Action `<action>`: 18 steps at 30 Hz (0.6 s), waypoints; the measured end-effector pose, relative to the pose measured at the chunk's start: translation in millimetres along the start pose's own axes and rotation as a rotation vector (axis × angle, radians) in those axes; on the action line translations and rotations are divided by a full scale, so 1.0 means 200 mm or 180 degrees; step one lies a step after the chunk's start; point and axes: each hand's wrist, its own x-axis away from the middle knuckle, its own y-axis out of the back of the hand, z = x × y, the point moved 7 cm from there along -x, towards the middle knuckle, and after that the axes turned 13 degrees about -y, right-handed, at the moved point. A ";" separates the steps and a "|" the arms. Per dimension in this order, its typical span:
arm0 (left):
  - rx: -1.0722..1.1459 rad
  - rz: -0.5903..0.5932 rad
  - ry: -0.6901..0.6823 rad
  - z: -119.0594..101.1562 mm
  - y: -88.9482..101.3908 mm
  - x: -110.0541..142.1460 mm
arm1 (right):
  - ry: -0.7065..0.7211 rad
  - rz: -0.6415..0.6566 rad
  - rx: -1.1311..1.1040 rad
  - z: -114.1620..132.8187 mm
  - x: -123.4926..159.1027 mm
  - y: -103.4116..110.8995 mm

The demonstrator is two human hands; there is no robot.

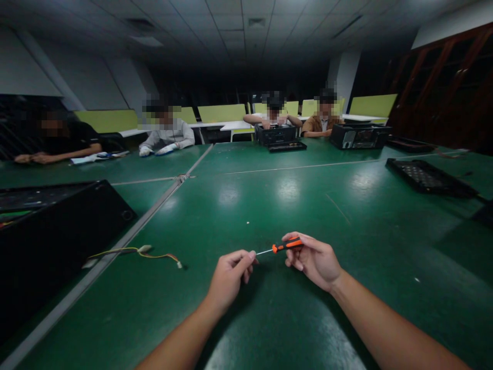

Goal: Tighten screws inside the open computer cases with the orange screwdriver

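Note:
A screwdriver [287,245] with an orange and black handle is held level above the green table [292,318]. My right hand [314,259] has its fingers around the handle. The thumb and forefinger of my left hand [233,272] pinch the tip end of the thin metal shaft, so the tip itself is hidden. Between the two hands a short length of bare shaft shows. To the left of my left hand lies a cable [140,251] with yellow and dark wires and small white connectors.
A black computer case [77,226] stands at the left. At the right lies a black panel [431,177]. Grey strips [150,210] mark the table's seams. Across the table sit several people, two behind computer cases [279,134].

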 end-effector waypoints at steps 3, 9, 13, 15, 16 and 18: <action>0.0027 -0.0020 0.0000 0.00 0.00 0.01 | 0.0024 0.0023 0.0020 0.00 0.00 0.00; 0.0052 0.0004 -0.0039 0.02 0.01 0.01 | 0.0032 0.0034 0.0074 0.00 -0.01 0.01; 0.0081 -0.0094 -0.0047 0.02 0.02 0.01 | 0.0031 0.0072 0.0094 -0.01 -0.01 0.01; 0.0125 -0.0215 -0.0061 0.01 0.03 0.01 | 0.0028 0.0086 0.0101 -0.01 -0.01 0.01; 0.0145 -0.0296 -0.0070 0.01 0.04 0.01 | 0.0028 0.0081 0.0106 -0.02 -0.01 0.01; 0.0191 -0.0509 -0.0103 0.01 0.06 0.02 | 0.0031 0.0052 0.0120 -0.02 -0.01 0.02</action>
